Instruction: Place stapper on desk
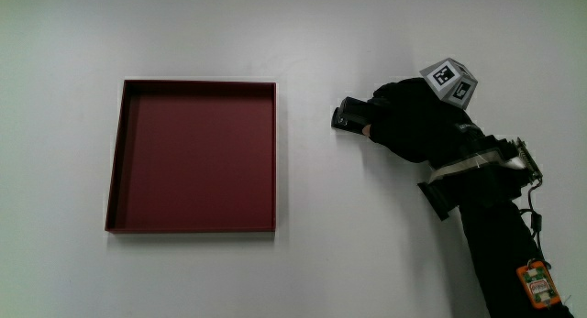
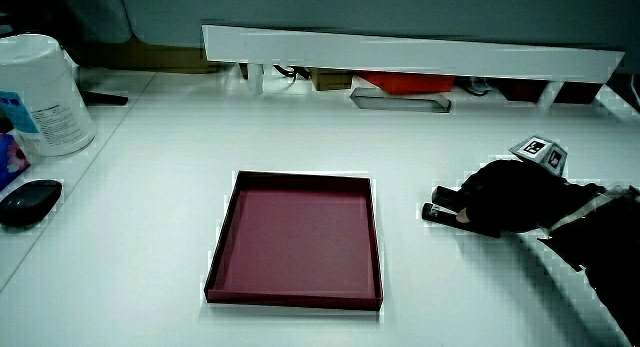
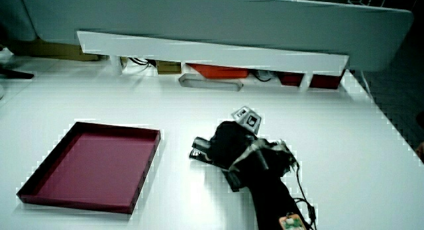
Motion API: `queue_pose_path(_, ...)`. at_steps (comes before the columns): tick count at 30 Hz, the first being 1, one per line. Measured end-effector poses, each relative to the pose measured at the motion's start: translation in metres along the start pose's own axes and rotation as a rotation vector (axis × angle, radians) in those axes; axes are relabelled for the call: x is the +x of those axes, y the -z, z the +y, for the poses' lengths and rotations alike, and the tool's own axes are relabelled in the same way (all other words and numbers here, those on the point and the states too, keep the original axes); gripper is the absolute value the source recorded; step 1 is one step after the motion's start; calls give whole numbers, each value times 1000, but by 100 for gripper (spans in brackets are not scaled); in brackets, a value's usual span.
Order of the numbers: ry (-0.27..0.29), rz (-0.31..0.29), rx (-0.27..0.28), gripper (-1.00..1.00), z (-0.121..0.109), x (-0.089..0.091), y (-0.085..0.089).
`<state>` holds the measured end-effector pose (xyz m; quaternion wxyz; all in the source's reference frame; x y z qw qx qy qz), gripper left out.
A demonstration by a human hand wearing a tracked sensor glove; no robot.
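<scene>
Your hand [image 1: 413, 121] is closed around the stapler [image 1: 348, 115], which lies low against the bare desk [image 1: 367, 235] beside the empty red tray [image 1: 115, 171], its long axis sticking out of your grip toward that tray, so releasing should leave it resting flat.

We've got the hand [image 1: 413, 116] down low at the table, fingers curled around the stapler [image 1: 349, 114], which pokes out past the fingertips. The patterned cube [image 1: 451, 81] sits on top, and the forearm [image 1: 500, 226] trails toward the person.
</scene>
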<state>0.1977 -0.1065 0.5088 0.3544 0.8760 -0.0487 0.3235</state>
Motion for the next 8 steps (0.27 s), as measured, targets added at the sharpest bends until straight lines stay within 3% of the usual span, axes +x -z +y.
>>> queue_pose_path(4,-32,-10,27,-56,-10,-3,-6)
queue_pose_path(5,-26,43,-33,-62,-12,-3,-8)
queue_pose_path(6,-43,-37,42,-69,-18,-7,-11)
queue_pose_path(7,12,-54,1,-75,-27,-14,-13)
queue_pose_path(8,5,-79,13,-81,-34,-16,-14)
